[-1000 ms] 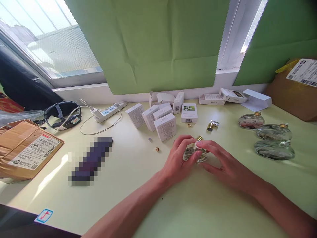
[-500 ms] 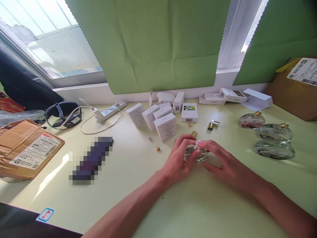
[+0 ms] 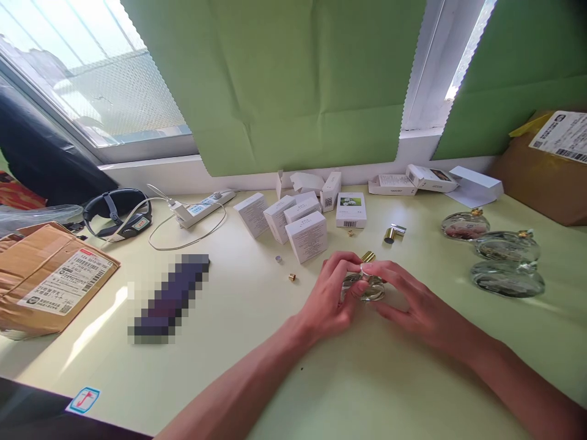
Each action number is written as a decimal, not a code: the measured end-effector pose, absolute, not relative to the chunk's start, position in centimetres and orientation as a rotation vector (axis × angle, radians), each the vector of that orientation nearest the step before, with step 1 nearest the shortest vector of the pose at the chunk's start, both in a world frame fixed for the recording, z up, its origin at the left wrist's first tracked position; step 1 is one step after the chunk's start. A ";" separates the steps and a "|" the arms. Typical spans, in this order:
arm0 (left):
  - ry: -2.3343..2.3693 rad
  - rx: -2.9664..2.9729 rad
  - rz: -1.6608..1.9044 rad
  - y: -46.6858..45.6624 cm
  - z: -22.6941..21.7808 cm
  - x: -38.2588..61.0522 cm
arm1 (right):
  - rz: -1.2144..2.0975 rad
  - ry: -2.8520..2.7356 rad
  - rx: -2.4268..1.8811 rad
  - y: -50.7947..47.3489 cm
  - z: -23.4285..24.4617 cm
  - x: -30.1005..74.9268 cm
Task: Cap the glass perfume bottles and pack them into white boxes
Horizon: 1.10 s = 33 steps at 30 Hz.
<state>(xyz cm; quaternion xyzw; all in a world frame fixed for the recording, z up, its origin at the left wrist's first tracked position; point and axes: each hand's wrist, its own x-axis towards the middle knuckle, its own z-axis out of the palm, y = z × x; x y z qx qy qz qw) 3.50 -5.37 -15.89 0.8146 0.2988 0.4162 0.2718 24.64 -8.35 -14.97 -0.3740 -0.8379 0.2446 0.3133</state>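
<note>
A clear glass perfume bottle (image 3: 375, 292) stands on the table between my hands, partly covered by fingers. My left hand (image 3: 331, 296) is closed around its left side and neck, thumb in front. From the right, my right hand (image 3: 419, 299) presses its fingertips on the silvery top (image 3: 365, 269) of the bottle; its thumb is held apart, low by the bottle's base. Just behind the fingers lies a gold cap (image 3: 369, 256). Another gold cap (image 3: 389, 235) and a silver cap (image 3: 398, 228) are farther back. A small gold ring (image 3: 292, 277) lies left of my left hand.
Several glass bottles (image 3: 508, 280) stand at the right. White boxes (image 3: 307, 237) are grouped at the back. A clear plastic piece (image 3: 278, 259), a power strip (image 3: 202, 209), a headset (image 3: 118, 214), a blurred-out dark item (image 3: 172, 296) and cardboard boxes (image 3: 55, 275) occupy the left.
The gold cap behind my fingers has shifted slightly right and nearer, and more of it shows. Both hands stay at the bottle, with only small finger movement.
</note>
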 end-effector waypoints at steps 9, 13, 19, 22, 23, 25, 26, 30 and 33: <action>0.817 2.281 1.104 -5.3 -15.8 3.0 | 0.692 -2.178 -0.970 -8.2 -16.0 24.9; 1.052 2.234 1.256 -5.1 -13.0 3.7 | 0.660 -2.182 -0.995 -8.1 -16.5 25.0; 1.532 2.455 0.527 1.1 -7.0 8.4 | 0.547 -2.108 -1.073 -8.0 -16.6 25.5; 1.703 2.431 0.221 5.1 -7.0 11.3 | 0.557 -2.040 -1.078 -7.8 -16.5 25.9; 1.731 2.418 0.184 6.1 -7.5 12.1 | 0.572 -2.020 -1.058 -7.8 -16.4 26.0; 1.786 2.383 0.137 7.4 -8.6 13.1 | 0.602 -1.973 -1.028 -7.7 -16.1 26.1; 1.805 2.367 0.118 7.9 -9.1 13.4 | 0.609 -1.942 -1.023 -7.6 -15.9 26.1; 1.831 2.317 0.120 8.7 -9.9 13.3 | 0.566 -1.784 -1.026 -7.3 -15.3 26.0; 1.763 2.318 0.214 8.3 -8.7 12.6 | 0.519 -1.652 -1.044 -7.0 -14.9 26.0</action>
